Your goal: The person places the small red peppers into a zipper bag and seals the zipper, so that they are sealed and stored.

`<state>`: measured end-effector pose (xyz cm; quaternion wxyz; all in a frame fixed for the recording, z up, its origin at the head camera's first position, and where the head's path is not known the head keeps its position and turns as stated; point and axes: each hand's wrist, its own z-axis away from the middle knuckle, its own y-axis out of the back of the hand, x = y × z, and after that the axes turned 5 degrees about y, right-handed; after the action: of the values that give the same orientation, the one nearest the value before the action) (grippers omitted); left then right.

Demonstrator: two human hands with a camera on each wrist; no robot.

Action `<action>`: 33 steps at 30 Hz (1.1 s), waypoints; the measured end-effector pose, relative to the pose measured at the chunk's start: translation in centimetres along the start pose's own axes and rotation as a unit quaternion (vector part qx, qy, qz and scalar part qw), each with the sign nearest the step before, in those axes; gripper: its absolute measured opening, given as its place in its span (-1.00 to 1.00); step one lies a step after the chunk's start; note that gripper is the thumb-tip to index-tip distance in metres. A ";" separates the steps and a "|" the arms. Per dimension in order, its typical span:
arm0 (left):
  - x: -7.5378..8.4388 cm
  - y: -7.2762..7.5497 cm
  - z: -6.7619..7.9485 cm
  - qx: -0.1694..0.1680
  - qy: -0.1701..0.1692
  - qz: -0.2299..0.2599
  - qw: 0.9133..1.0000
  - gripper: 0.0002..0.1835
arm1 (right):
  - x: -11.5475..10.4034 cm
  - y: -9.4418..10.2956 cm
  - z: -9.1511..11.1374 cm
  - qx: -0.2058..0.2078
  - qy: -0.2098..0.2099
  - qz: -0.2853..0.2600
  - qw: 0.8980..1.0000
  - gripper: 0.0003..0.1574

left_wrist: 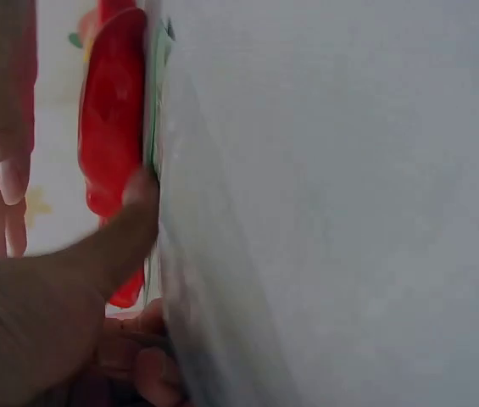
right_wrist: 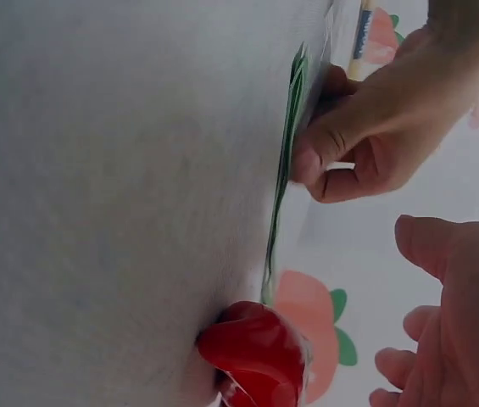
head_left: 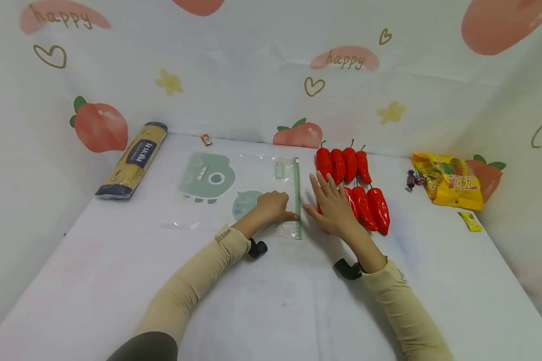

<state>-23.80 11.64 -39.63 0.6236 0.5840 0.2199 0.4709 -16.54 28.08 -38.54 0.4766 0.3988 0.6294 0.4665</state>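
A clear zip bag (head_left: 262, 173) with green monster prints lies flat on the white table, its green zip edge (head_left: 297, 190) to the right. My left hand (head_left: 273, 206) is at that edge, fingers curled against the plastic and thumb stretched to the zip strip; the right wrist view shows this thumb (right_wrist: 311, 161) on the strip. Just right of the bag, my right hand (head_left: 334, 208) hovers with straight, spread fingers, holding nothing. It partly hides the front row of red peppers (head_left: 379, 210). Another row of red peppers (head_left: 350, 163) lies behind.
A pack of spaghetti (head_left: 137, 158) lies at the back left, near a small orange wrapped sweet (head_left: 206, 140). Towards the right edge are a yellow snack bag (head_left: 456, 185), purple wrapped sweets (head_left: 411, 179) and a small yellow packet (head_left: 470, 221). A printed cloth (head_left: 253, 65) hangs behind.
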 end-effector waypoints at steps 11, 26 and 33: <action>-3.3 -0.3 -0.4 0.034 -0.116 0.067 0.990 -0.74 | -1.3 -0.7 -1.5 -0.031 0.028 0.014 0.999 -0.04; -4.7 -0.5 0.0 0.073 -0.168 0.198 0.963 -0.73 | -1.8 -2.0 -3.9 -0.100 -0.017 -0.025 0.994 -0.06; -5.6 -0.2 0.7 0.188 -0.124 0.229 0.947 -0.76 | -1.8 -2.7 -4.2 -0.166 0.002 -0.033 0.986 -0.13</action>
<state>-25.78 6.57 -41.21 0.4006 0.7789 0.0857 0.4749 -20.40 24.88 -40.27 0.5504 0.2925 0.5572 0.5487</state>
